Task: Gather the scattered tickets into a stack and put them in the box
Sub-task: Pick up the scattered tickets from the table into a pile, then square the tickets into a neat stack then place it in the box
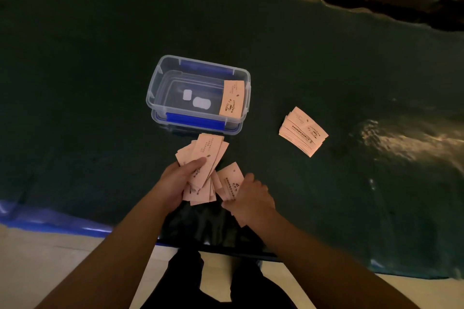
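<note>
Fingers [198,162] of the left hand [175,180] are curled around a loose fan of pink tickets [206,158], thumb pressed across the top; the sheets are splayed, not squared. Right hand [251,198] fingers are closed on a smaller bunch of tickets [229,180] just beside the fan, edges touching or near it; can't tell which.

Left to right on the dark green tabletop [75,83]:
- clear plastic box [160,75], rigid, rounded corners, blue clip handles, lid off. One ticket in the box [231,99] leans against its right wall.
- held tickets, just in front of the box.
- separate pile of tickets [302,132], well to the right, roughly fanned, flat on the tabletop.

Handling, my read: thin card stock, very light, flexes easily, smooth faces that slide on each other. Pinching one corner will likely let the fan shear apart. Better to grip across the short width mid-length, thumb on top and fingers under, then tap a long edge on the tabletop to square up. The tabletop cover looks soft and slightly wrinkled, so flat tickets may be hard to get under; slide them to lift an edge.
</note>
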